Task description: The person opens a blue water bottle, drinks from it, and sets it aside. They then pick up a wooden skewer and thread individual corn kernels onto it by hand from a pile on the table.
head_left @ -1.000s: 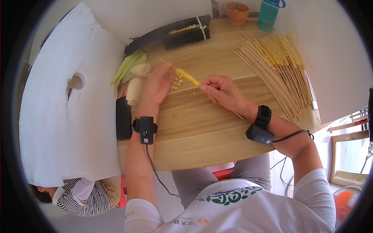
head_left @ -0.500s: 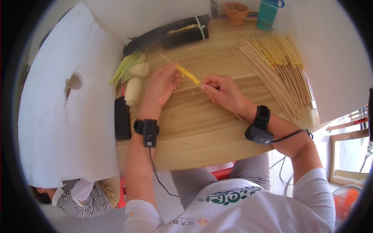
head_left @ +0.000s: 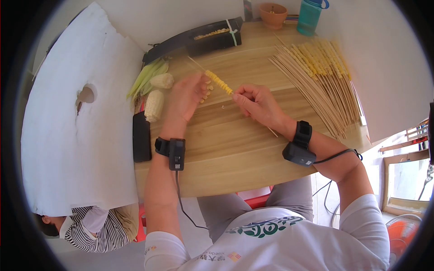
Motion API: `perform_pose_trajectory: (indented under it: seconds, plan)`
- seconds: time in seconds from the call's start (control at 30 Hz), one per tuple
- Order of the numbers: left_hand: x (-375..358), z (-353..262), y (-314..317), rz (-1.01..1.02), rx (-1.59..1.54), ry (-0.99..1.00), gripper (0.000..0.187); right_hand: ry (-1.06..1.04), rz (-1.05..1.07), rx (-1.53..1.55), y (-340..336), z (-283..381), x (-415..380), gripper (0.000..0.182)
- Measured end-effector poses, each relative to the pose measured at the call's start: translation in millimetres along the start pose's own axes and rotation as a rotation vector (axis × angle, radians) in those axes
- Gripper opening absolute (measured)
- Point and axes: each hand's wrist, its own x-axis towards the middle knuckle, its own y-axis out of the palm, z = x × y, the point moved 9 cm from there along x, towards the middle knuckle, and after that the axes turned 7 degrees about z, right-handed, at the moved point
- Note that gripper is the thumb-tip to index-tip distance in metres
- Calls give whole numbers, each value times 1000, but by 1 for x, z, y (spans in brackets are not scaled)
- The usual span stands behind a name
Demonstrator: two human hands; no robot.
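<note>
My right hand [head_left: 255, 103] pinches a thin wooden skewer [head_left: 273, 131] that slants up to the left across the table. Yellow corn kernels [head_left: 219, 81] are threaded in a row on the skewer, just beyond my fingertips, and its bare tip points past my left hand. Beside the kernel row is my left hand [head_left: 191, 90], blurred by motion, its fingers bent and partly hidden. Several loose corn kernels [head_left: 208, 92] lie at those fingertips; whether any is held does not show.
Left on the wooden table [head_left: 217, 153] are corn cobs [head_left: 154, 106], green husks [head_left: 151, 74] and a black box [head_left: 141, 137]. A black kernel trough [head_left: 214, 43], clay pot [head_left: 273, 16] and blue bottle [head_left: 309, 17] stand behind. Bare skewers [head_left: 307, 90] and kernel-covered skewers [head_left: 327, 58] lie right.
My left hand has drawn slightly away from the kernel row, uncovering more loose kernels on the table. My right hand still grips the skewer in nearly the same place.
</note>
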Motion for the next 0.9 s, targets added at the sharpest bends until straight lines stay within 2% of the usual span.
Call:
perform_pose_trajectory:
  seconds: [0.07, 0.1, 0.17, 0.2, 0.27, 0.3, 0.37, 0.4, 0.47, 0.7, 0.77, 0.8, 0.87, 0.9]
  plan:
    - [-4, -13, -6, -134, 115, 57, 19, -24, -44, 8, -5, 1, 0, 19]
    - [-3, -13, -8, -134, 115, 57, 19, -18, -49, 3, -6, 2, 0, 18]
    - [-6, -29, -19, -204, 459, 151, 17, -12, -55, -2, -7, 2, 0, 18]
    - [-6, -28, -22, -204, 460, 151, 17, -8, -61, -11, -8, 0, 0, 18]
    - [-5, -33, -17, -157, 828, 201, 15, -3, -69, -20, -9, 0, 0, 18]
    - [-4, -29, -19, -157, 828, 201, 15, 3, -72, -26, -10, 0, 0, 17]
    - [-3, -24, -3, -88, 1168, 226, 16, 9, -76, -32, -10, -1, 0, 17]
    - [-5, -23, 2, -88, 1167, 226, 16, 14, -77, -37, -10, -2, 0, 17]
    - [-14, -26, 36, -13, 1560, 441, 18, 20, -77, -41, -10, -3, 0, 17]
    - [-9, -22, 18, -46, 1502, 399, 16, -2, -55, -47, -8, -2, 2, 17]
    - [-3, -16, 2, -57, 1237, 247, 14, -8, -36, -52, -7, 0, 1, 16]
    - [-4, -20, 1, -74, 1237, 252, 14, 12, -37, -27, -6, -1, 1, 16]
    - [-3, -19, -19, -154, 716, 158, 14, 27, -26, -1, -4, -1, 2, 16]
    - [-3, -22, -21, -167, 717, 162, 14, 32, -18, -15, -3, -1, 2, 16]
